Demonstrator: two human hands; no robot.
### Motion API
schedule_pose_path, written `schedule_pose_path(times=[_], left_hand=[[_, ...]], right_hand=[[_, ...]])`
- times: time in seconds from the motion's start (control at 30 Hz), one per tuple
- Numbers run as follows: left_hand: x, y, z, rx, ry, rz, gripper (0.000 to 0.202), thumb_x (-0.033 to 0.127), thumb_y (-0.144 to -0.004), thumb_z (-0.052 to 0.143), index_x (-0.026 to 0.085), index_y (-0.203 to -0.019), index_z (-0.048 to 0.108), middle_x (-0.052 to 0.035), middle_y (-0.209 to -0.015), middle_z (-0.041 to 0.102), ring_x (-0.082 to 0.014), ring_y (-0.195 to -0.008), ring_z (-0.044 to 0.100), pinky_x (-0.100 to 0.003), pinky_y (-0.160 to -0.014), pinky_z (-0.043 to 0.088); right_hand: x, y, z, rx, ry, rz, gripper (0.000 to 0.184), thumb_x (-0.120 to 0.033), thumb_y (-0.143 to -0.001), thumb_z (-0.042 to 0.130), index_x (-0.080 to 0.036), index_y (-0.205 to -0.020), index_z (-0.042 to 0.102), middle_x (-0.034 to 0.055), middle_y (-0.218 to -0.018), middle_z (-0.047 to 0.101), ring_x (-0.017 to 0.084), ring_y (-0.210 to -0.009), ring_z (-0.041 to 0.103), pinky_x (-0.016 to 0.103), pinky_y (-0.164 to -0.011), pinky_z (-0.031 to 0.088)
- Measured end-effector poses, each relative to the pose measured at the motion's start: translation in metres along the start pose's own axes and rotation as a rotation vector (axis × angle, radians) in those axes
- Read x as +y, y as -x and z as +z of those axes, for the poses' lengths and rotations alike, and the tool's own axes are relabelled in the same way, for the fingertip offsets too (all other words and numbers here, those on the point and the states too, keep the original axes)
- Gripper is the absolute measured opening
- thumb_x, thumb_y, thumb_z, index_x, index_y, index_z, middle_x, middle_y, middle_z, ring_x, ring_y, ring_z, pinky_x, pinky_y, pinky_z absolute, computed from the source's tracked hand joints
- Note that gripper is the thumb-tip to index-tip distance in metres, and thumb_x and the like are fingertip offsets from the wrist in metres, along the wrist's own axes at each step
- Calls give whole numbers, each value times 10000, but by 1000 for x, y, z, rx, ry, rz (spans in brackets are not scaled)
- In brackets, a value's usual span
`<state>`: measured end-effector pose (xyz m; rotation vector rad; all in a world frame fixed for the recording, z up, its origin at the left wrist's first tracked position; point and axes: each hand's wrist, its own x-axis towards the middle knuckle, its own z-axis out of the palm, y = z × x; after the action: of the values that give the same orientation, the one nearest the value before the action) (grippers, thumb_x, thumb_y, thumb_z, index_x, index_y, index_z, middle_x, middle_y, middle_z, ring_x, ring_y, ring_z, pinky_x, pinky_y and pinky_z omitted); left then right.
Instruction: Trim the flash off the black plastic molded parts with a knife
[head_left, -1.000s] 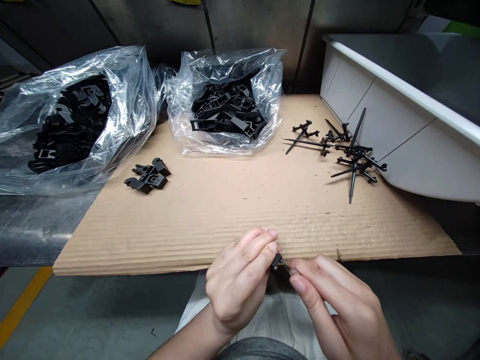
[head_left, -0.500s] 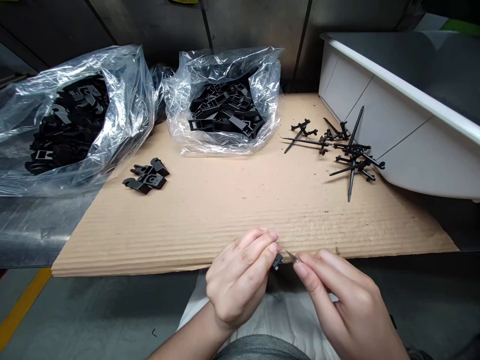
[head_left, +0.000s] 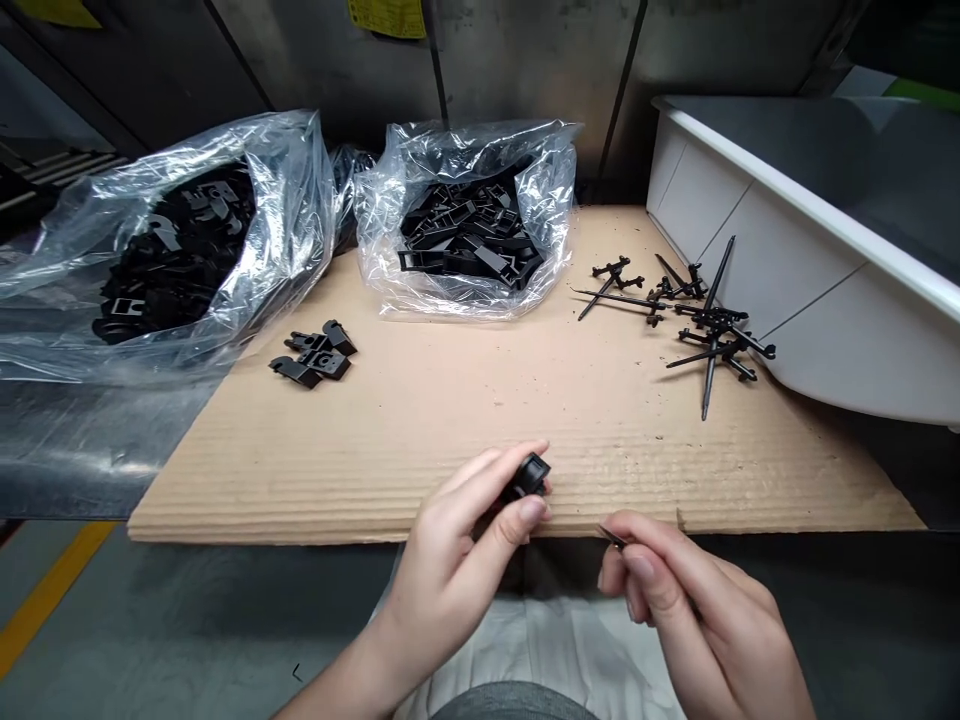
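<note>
Between the thumb and fingers of my left hand [head_left: 465,545] is a small black plastic part [head_left: 531,474] with a rounded end. It is held just over the front edge of the cardboard sheet [head_left: 420,430]; my fingers cover its lower portion. To the right, my right hand [head_left: 690,590] pinches a thin craft knife [head_left: 611,537], its pointed blade toward the left and most of its handle hidden in my fingers. The blade is apart from the black part. Several similar black parts [head_left: 313,357] lie grouped on the left of the cardboard.
A clear bag [head_left: 555,230] of black parts stands at the back centre, another bag [head_left: 300,180] at the left. Black sprue pieces [head_left: 709,330] are scattered at the right, beside a large white bin [head_left: 817,300]. A yellow floor line [head_left: 56,590] shows lower left.
My left hand has turned so its thumb side and more of the black part show. The knife has moved slightly right and down, away from the part. The whole view has shifted slightly.
</note>
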<state>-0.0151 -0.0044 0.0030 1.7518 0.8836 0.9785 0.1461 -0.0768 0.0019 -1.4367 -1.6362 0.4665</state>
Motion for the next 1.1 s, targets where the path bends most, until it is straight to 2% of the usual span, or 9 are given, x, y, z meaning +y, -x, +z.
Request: schedule_pose_path(times=[0.07,0.17,0.27,0.4,0.63,0.9,1.1], left_hand=[[2,0,-2,-15,214,-115,256,165,-852,518,186,-1106,531,-93,-896,691,-201,-799,671,-241,-653,560],[3,-1,-2,-45,387,-173,146,170,-856,511,193,-993,557,-88,-923,695,-182,-794,667,-230,-670,554],[4,-2,-3,-38,327,-164,158,167,-851,509,189,-965,616,-71,-872,688,-155,-714,649,-201,-598,535],[6,-3,-4,17,181,-105,165,184,-848,500,163,-923,646,-41,-672,644,-140,-569,605,-205,-485,487],[8,-4,1,67,-69,22,206,156,-875,447,158,-886,653,-19,-628,596,-118,-515,552,-213,-492,461],[6,-4,0,51,-50,70,209,131,-870,457,171,-922,655,-22,-716,621,-114,-563,565,-205,-525,468],[4,-4,-6,-6,72,26,214,147,-873,460,206,-920,660,-29,-777,624,-135,-633,587,-218,-574,488]], right_hand=[[1,0,2,10,-14,-2,170,-110,-867,440,-198,-965,547,-35,-650,606,64,-504,553,148,-524,474],[0,-2,4,9,-16,-29,180,-87,-860,436,-200,-947,545,-24,-675,606,73,-528,568,158,-520,475],[-2,-6,4,-4,-17,-62,175,-74,-845,458,-194,-928,554,-15,-684,609,81,-566,583,161,-528,474],[-3,-10,2,-9,53,-123,188,-61,-814,509,-156,-956,586,34,-745,635,126,-667,624,209,-586,496],[-1,-14,7,3,123,-184,194,-61,-828,497,-151,-983,573,35,-731,661,135,-659,641,219,-587,501],[-1,-18,10,-10,100,-165,188,-61,-834,486,-161,-970,568,7,-729,660,95,-628,629,175,-591,492],[-6,-18,7,-90,5,-114,132,-90,-836,483,-177,-835,582,-31,-624,619,78,-499,574,169,-481,448]])
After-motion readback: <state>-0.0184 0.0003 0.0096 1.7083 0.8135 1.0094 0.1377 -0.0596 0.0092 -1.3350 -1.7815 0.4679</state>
